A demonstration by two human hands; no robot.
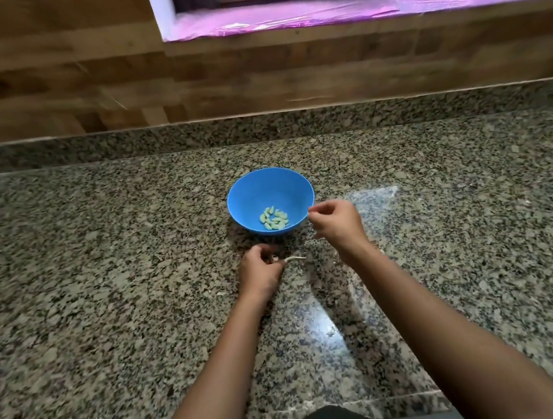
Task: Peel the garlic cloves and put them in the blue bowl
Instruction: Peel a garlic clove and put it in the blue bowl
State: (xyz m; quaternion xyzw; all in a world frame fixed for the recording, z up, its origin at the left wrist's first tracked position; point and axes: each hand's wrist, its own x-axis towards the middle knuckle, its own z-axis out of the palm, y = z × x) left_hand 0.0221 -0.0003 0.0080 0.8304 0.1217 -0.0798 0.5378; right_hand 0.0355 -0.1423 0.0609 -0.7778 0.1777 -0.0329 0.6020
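Note:
The blue bowl (242, 196) stands on the granite counter with several peeled garlic cloves (274, 219) lying in its bottom. My right hand (337, 223) hovers at the bowl's right rim, fingers curled and thumb and forefinger pressed together. Whatever sits between those fingertips is too small to make out. My left hand (262, 273) rests on the counter just in front of the bowl. It pinches a pale strip of garlic skin (295, 259) that pokes out to the right.
The speckled granite counter (102, 263) runs wide to both sides, with a raised granite lip and a wooden wall behind. A window sill covered in pink film (349, 11) is above. The counter's front edge is close to my body.

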